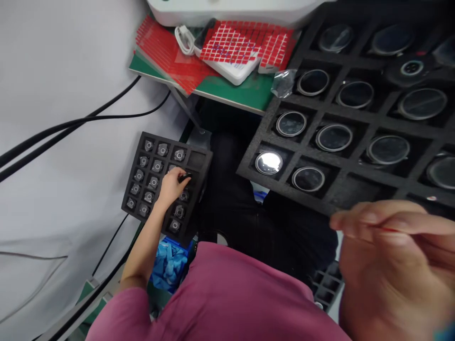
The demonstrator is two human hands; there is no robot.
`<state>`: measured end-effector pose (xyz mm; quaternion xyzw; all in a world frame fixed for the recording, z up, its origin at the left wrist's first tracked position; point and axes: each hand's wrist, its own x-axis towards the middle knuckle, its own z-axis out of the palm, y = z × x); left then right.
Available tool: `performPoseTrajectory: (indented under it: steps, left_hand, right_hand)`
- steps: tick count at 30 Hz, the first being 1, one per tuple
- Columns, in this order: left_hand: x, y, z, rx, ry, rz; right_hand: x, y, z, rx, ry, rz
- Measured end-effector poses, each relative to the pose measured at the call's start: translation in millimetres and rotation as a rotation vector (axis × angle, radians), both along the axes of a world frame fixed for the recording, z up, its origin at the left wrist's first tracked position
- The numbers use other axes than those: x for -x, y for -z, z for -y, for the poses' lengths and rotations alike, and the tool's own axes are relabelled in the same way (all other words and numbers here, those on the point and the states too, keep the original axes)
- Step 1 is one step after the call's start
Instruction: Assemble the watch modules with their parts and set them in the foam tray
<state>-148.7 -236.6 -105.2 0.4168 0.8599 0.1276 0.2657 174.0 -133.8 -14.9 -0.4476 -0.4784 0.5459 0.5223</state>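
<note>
On the left, my left hand reaches over a smaller black foam tray and pinches a dark watch body. Several watch bodies lie in its pockets, round sensor side up. My right hand is close to the camera, partly blurred, at the near edge of a larger foam tray. Its thumb and fingertips press together on a thin red piece, mostly hidden by the fingers. Round watches with shiny glass faces fill many pockets there. One watch lies sensor side up across the dividers.
A green bench behind holds red sticker sheets, a white box and a coiled white cable. Clear plastic film touches the larger tray. Black cables cross the left side. A blue bin sits below.
</note>
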Motion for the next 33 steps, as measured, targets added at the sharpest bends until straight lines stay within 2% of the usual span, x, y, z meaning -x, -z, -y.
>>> performPoseTrajectory:
  steps: [3, 5, 8, 11, 15, 18, 23, 33]
  left_hand:
    - [-31.8, -21.2, -5.7, -0.094, -0.033, 0.107]
    - [-63.0, -39.7, -14.4, -0.181, -0.018, 0.27]
    - [-109.8, -67.1, -32.2, -0.404, -0.02, 0.596]
    - [-143.6, -85.7, -48.0, -0.497, 0.104, 0.744]
    - [-165.5, -93.7, -60.4, -0.516, 0.334, 0.877]
    - [-171.7, -93.5, -65.4, -0.569, 0.465, 0.848]
    - [-176.4, -94.0, -68.5, -0.661, 0.604, 0.695]
    - [-189.2, -98.6, -68.6, -0.817, 0.642, 0.39]
  right_hand:
    - [8.2, -1.3, 6.9, -0.031, -0.128, -0.091]
    - [13.9, -3.0, 13.4, 0.047, -0.237, -0.099]
    - [22.2, -6.6, 22.1, 0.17, -0.335, -0.154]
    - [25.4, -8.2, 24.2, 0.224, -0.311, -0.19]
    - [19.2, -7.1, 17.7, 0.203, -0.19, -0.216]
    - [12.3, -8.0, 12.6, 0.185, -0.122, -0.238]
    - [6.9, -12.3, 11.1, 0.175, -0.104, -0.226]
    - [1.0, -17.3, 13.3, 0.232, -0.054, -0.144]
